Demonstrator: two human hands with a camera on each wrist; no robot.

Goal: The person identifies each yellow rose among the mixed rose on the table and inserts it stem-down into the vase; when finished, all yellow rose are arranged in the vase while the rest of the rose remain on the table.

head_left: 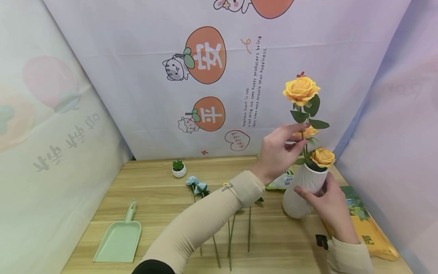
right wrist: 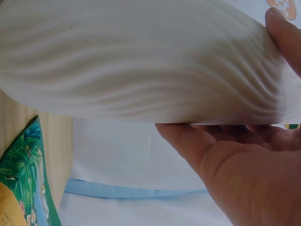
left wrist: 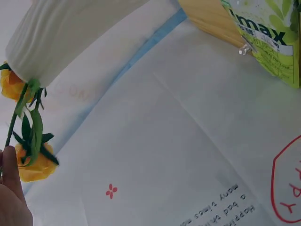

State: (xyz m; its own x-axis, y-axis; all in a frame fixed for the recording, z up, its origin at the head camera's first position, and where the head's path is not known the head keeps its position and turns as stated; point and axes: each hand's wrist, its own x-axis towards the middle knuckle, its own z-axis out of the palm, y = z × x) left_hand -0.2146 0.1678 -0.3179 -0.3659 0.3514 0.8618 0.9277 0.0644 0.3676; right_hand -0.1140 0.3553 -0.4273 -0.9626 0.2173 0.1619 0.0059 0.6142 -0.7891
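A white ribbed vase (head_left: 299,194) stands on the table at the right, its mouth holding yellow roses. My right hand (head_left: 330,207) grips its side, and in the right wrist view thumb and fingers lie on either side of the vase (right wrist: 131,70). Above the mouth, my left hand (head_left: 278,152) pinches the stem of a tall yellow rose (head_left: 302,91) with green leaves. One yellow rose (head_left: 322,157) leans over the rim; another yellow rose (head_left: 310,132) is partly hidden behind the left fingers. The lower stem ends are hidden.
Blue artificial flowers (head_left: 202,187) and several long stems lie mid-table, partly under the left forearm. A small potted succulent (head_left: 179,170) stands at the back, a green dustpan (head_left: 119,238) lies left. A green packet (head_left: 281,181) sits behind the vase; an orange bag (head_left: 373,236) lies right.
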